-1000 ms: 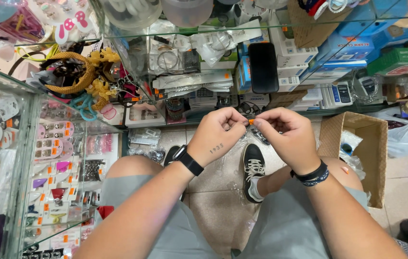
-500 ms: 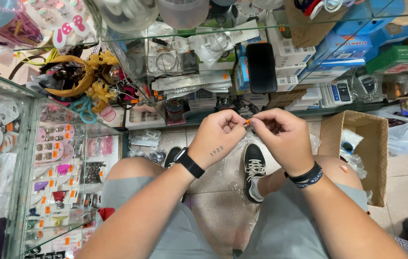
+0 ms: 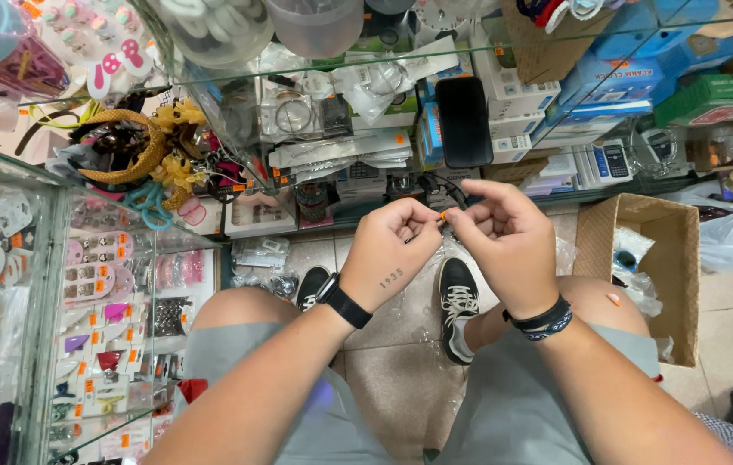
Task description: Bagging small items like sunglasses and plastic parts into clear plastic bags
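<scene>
I sit with my knees apart over a tiled floor. My left hand (image 3: 394, 250) and my right hand (image 3: 508, 241) meet in front of me, fingertips pinched together on a tiny orange piece (image 3: 444, 214), with a thin dark strip poking out beside it. A black watch sits on my left wrist and dark bands on my right wrist. Another small orange bit (image 3: 613, 300) lies on my right knee.
A glass display case (image 3: 48, 284) of small trinkets with orange tags stands at my left. Glass shelves (image 3: 366, 129) ahead hold packets, boxes and a black phone (image 3: 463, 120). An open cardboard box (image 3: 674, 258) stands at my right, with plastic bags beyond it.
Both hands have stayed pinched together on the small piece, with only slight shifts of the fingers and the view.
</scene>
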